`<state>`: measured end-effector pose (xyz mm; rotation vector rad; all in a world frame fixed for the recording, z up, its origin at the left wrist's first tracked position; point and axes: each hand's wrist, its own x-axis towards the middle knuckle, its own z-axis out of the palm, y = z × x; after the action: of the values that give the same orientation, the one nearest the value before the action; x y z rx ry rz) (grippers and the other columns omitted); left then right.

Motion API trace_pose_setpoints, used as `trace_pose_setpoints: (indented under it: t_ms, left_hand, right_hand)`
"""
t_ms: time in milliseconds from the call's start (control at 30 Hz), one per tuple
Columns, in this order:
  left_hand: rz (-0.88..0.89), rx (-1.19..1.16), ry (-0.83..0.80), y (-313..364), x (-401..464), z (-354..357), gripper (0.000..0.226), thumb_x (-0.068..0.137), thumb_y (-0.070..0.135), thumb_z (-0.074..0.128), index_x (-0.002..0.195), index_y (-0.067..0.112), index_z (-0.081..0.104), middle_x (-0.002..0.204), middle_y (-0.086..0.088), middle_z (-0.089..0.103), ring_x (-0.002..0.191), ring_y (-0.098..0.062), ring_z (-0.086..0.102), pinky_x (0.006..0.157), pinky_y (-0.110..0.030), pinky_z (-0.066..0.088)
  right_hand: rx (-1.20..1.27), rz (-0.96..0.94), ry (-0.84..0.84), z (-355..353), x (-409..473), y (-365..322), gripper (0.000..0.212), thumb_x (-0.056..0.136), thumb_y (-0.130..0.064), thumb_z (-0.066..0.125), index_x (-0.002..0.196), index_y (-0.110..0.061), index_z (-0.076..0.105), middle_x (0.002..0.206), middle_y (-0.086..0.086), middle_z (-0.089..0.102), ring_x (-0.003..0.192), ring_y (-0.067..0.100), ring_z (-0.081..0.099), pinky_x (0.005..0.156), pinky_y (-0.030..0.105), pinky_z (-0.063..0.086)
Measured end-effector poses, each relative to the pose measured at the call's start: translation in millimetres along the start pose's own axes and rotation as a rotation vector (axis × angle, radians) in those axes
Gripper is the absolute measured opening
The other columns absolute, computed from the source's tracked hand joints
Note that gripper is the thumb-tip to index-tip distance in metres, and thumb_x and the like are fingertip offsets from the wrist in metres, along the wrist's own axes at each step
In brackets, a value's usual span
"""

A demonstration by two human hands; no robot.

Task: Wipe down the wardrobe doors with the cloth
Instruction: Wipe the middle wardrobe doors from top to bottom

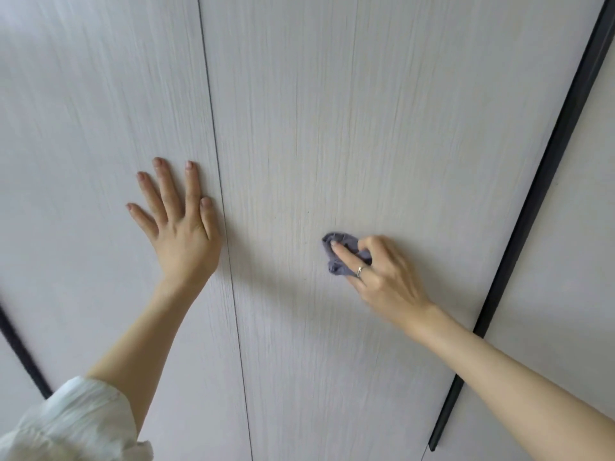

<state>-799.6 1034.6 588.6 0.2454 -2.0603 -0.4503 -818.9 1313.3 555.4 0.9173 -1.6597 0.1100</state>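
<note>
Purple cloth [342,252] sat bunched in the right hand [382,274] against the middle door [332,111]; the left hand [179,224] pressed flat, fingers spread, beside the seam [213,128], a black strip [532,194] further right.

- The left hand [179,227] lies flat on the left door [83,128], just at 9 o'clock of the seam [219,194].
- The cloth [342,254] lies on the middle door [332,111], under the right hand [382,271].
- The strip [532,201] runs at 3 o'clock of that hand.
</note>
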Motion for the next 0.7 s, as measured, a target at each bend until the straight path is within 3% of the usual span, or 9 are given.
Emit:
trace_pose_setpoints:
  t_ms: [167,233,333,400,500,600,700]
  left_hand:
    - [0.007,0.0,0.004,-1.2,-0.9,0.0,0.054,0.1,0.033,0.016,0.152,0.023,0.005,0.159,-0.013,-0.005,0.145,-0.036,-0.009,0.112,-0.059,-0.009]
    - [0.008,0.006,0.003,-3.1,-0.9,0.7,0.054,0.1,0.033,0.016,0.152,0.024,0.003,0.159,-0.013,-0.004,0.145,-0.035,-0.009,0.112,-0.059,-0.008]
    - [0.021,0.003,-0.002,-5.9,-2.3,1.4,0.053,0.1,0.036,0.012,0.15,0.026,-0.003,0.159,-0.012,-0.005,0.145,-0.035,-0.009,0.112,-0.059,-0.008]
    - [0.028,-0.001,-0.003,-7.1,-2.9,2.3,0.052,0.099,0.038,0.011,0.147,0.028,-0.006,0.159,-0.011,-0.005,0.145,-0.035,-0.009,0.112,-0.059,-0.009]
    - [0.036,-0.007,-0.002,-8.9,-4.4,4.1,0.051,0.099,0.039,0.009,0.146,0.03,-0.009,0.159,-0.01,-0.007,0.145,-0.033,-0.01,0.112,-0.058,-0.01]
    - [0.055,-0.004,0.012,-11.0,-4.1,6.1,0.051,0.099,0.038,0.01,0.146,0.03,-0.007,0.158,-0.008,-0.007,0.145,-0.034,-0.009,0.112,-0.059,-0.009]
    - [0.076,0.0,0.028,-13.6,-3.4,7.0,0.051,0.099,0.037,0.013,0.148,0.028,-0.002,0.158,-0.01,-0.003,0.145,-0.036,-0.006,0.112,-0.06,-0.007]
  right_hand:
    - [0.072,0.309,0.191,-8.9,67.8,11.4,0.035,0.087,-0.021,0.06,0.119,-0.009,0.064,0.09,0.009,0.045,0.073,0.023,0.047,0.056,0.029,0.041]
    - [0.062,0.189,0.134,6.2,45.2,-7.0,0.028,0.092,-0.02,0.056,0.117,-0.011,0.066,0.09,0.004,0.037,0.073,0.022,0.042,0.057,0.033,0.04]
    - [0.019,-0.147,-0.063,25.8,-0.1,-35.7,0.026,0.092,-0.007,0.052,0.109,-0.011,0.071,0.084,0.003,0.029,0.069,0.022,0.035,0.059,0.035,0.036]
    - [0.009,-0.225,-0.088,24.8,5.3,-35.2,0.029,0.093,-0.005,0.047,0.105,-0.01,0.072,0.082,0.003,0.027,0.069,0.021,0.033,0.06,0.034,0.035]
    - [0.001,-0.058,0.096,15.3,59.3,-19.0,0.03,0.098,-0.019,0.045,0.108,-0.009,0.071,0.083,0.005,0.038,0.068,0.025,0.04,0.057,0.034,0.04]
    - [-0.015,0.161,0.233,9.9,112.4,-10.2,0.03,0.097,-0.026,0.05,0.113,-0.01,0.069,0.085,0.002,0.032,0.067,0.025,0.045,0.055,0.029,0.037]
    - [-0.001,0.061,0.18,29.0,101.6,-33.5,0.025,0.093,-0.018,0.057,0.113,-0.007,0.067,0.082,0.008,0.04,0.066,0.027,0.047,0.055,0.032,0.04]
